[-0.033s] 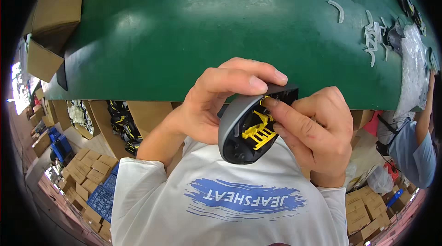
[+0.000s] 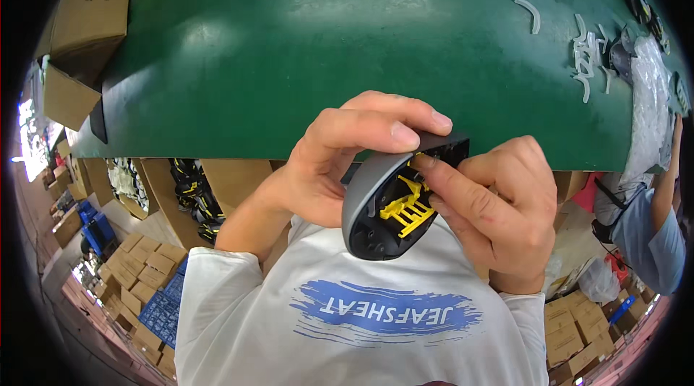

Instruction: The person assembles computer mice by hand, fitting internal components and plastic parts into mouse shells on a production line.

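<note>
Grey-and-black rounded plastic shell (image 2: 376, 209), smooth outside, hollow inside, sits between your two hands just below the near edge of the green table. Inside it a bright yellow ribbed plastic insert (image 2: 406, 207) is seated, thin bars and slots, hard glossy look. Shell's black flat end (image 2: 444, 146) points up toward the table edge.

Your left hand (image 2: 332, 162) wraps the shell from the left, fingers curled over its top rim, thumb behind; firm grasp on the shell. Your right hand (image 2: 499, 205) clamps the shell's right side, thumb and forefinger tips pressing at the yellow insert near the top. Both hands touching the shell, neither loose.

Smooth matte green tabletop (image 2: 325, 46) curves wide above the hands, mostly bare in the middle, lots of free room there. White curved plastic strips (image 2: 589, 53) lie scattered at its far right, beside a crinkled clear plastic bag (image 2: 647, 111). Brown cardboard box (image 2: 87, 17) stands at the left corner.

Your white T-shirt (image 2: 361, 314) with blue print fills the lower view. Another person's arm (image 2: 665, 183) in a blue sleeve reaches up at the right edge, well apart from your hands.
</note>
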`<state>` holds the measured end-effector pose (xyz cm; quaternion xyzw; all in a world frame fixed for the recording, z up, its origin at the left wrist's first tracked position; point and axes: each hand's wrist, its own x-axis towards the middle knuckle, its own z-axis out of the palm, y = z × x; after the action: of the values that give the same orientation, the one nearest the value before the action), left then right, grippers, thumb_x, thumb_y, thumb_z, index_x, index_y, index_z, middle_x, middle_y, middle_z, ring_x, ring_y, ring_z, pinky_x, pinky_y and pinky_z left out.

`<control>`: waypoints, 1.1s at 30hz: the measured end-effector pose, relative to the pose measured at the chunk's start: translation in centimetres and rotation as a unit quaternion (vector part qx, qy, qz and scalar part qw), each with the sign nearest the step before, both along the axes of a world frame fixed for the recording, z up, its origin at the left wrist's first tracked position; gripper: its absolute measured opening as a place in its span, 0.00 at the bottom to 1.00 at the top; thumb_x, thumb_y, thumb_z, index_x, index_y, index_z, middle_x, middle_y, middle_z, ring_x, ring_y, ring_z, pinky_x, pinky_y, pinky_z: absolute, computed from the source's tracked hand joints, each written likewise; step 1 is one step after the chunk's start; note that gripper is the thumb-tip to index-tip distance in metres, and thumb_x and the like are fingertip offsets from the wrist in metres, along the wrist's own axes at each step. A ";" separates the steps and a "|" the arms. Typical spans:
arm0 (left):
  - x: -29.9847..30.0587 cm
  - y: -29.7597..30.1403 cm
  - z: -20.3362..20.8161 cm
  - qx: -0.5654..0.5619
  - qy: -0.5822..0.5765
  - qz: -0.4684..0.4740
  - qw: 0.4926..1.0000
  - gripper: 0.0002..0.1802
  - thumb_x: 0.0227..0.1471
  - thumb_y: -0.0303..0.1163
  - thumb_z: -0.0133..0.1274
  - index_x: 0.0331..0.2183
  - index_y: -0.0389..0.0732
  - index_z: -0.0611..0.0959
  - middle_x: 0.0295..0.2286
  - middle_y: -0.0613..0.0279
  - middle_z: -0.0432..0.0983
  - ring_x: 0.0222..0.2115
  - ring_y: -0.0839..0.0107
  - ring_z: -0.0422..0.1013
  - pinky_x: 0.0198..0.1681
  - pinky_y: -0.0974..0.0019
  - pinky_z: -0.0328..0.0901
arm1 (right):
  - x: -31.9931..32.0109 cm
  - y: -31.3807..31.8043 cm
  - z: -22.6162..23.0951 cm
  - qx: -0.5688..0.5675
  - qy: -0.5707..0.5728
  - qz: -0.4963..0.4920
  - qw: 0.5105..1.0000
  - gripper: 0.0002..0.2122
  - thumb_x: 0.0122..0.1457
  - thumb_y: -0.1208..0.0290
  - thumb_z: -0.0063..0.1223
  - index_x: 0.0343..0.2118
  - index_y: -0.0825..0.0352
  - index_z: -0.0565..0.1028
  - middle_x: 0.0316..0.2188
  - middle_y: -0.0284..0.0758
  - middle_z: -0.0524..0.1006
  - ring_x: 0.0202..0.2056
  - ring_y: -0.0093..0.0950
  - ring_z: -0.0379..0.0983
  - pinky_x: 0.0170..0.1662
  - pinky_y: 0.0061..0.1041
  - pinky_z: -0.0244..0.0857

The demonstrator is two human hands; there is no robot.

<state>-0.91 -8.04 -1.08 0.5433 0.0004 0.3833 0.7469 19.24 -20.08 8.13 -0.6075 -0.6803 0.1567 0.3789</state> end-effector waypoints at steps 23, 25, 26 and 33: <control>-29.2 2.0 5.3 -0.109 0.230 0.236 0.938 0.37 0.71 0.49 0.58 0.71 0.39 0.73 0.51 0.47 0.76 0.48 0.49 0.78 0.59 0.46 0.74 | 10.5 1.1 -2.8 -0.077 -0.087 -0.154 0.981 0.14 0.70 0.73 0.67 0.56 0.64 0.88 0.41 0.39 0.86 0.45 0.41 0.82 0.54 0.39 0.73; -35.5 -1.2 7.0 -0.104 0.420 0.321 0.842 0.58 0.53 0.58 0.75 0.74 0.38 0.70 0.55 0.56 0.76 0.50 0.63 0.76 0.59 0.56 0.72 | 13.1 1.4 -4.2 -0.072 -0.145 -0.171 0.972 0.15 0.73 0.70 0.64 0.59 0.66 0.86 0.46 0.43 0.86 0.50 0.42 0.82 0.58 0.40 0.73; -37.5 -2.7 7.6 -0.140 0.471 0.354 0.796 0.58 0.53 0.56 0.75 0.75 0.39 0.69 0.56 0.59 0.77 0.52 0.66 0.76 0.62 0.58 0.70 | 14.6 1.5 -5.1 -0.059 -0.186 -0.170 0.966 0.16 0.74 0.69 0.63 0.61 0.66 0.85 0.49 0.43 0.86 0.51 0.41 0.82 0.58 0.40 0.73; -48.6 -8.9 -2.6 -0.299 0.667 0.419 0.539 0.53 0.63 0.51 0.72 0.76 0.37 0.67 0.58 0.53 0.79 0.58 0.64 0.75 0.63 0.59 0.70 | 16.5 6.4 -5.3 -0.160 -0.263 -0.239 0.921 0.18 0.75 0.64 0.64 0.62 0.67 0.82 0.47 0.38 0.84 0.43 0.34 0.80 0.46 0.34 0.73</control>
<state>-49.46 -16.91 -3.68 0.3251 0.8406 0.1566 0.4040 35.79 -13.69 2.88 -0.8238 -0.5562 0.0026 0.1099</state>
